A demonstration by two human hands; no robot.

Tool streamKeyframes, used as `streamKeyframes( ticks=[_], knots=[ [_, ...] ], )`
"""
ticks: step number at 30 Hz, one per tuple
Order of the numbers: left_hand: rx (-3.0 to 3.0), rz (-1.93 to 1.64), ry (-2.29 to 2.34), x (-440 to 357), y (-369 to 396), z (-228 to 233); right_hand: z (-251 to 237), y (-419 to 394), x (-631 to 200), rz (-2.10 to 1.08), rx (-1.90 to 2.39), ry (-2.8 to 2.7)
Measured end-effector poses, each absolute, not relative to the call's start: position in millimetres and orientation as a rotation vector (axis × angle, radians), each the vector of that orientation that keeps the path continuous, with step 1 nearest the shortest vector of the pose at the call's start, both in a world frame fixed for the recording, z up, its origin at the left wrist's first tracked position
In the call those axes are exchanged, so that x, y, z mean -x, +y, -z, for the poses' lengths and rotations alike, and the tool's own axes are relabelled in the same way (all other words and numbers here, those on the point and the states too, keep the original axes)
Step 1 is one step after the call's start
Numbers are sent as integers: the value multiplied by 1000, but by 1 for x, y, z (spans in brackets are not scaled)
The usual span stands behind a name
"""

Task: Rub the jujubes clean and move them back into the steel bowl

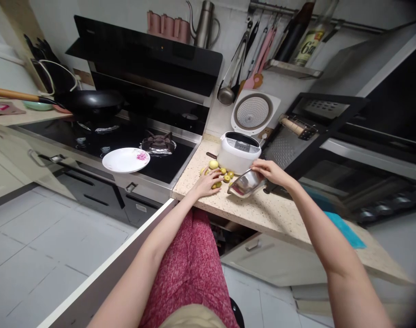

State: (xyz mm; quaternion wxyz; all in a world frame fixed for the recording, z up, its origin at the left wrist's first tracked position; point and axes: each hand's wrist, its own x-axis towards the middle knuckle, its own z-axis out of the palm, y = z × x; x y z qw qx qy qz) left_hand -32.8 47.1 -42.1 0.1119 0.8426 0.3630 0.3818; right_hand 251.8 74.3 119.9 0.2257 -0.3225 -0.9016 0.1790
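Several small yellow-green fruits (227, 178) lie on the speckled countertop (262, 214), just in front of a white rice cooker (233, 157) whose lid stands up. Over part of the fruits rests my left hand (210, 182), its fingers spread and touching them. A shiny metal bowl (247, 182) is tipped on its side toward the fruits. My right hand (267, 171) grips its upper rim. Its inside is mostly turned away, so I cannot tell what it holds.
A white plate (126, 160) with a pink flower overhangs the stove's front edge. A black wok (92, 102) sits on the left burner. Below the counter, a cabinet door (126, 255) stands open on my left. A blue cloth (344, 230) lies at right.
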Motion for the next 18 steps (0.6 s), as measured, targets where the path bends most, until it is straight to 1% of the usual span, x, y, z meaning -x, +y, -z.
streamKeyframes(
  ticks=[5, 11, 14, 18],
  knots=[
    [-2470, -1116, 1107, 32, 47, 43, -89, 27, -267, -120, 806, -2398],
    [-2418, -1128, 1143, 32, 47, 45, -29, -38, -266, 151, 800, -2226],
    [-2414, -1140, 1128, 33, 48, 48, -6, -56, -264, 231, 795, -2139],
    [-2462, -1140, 1171, 33, 50, 51, 12, -69, -266, 228, 816, -2099]
  ],
)
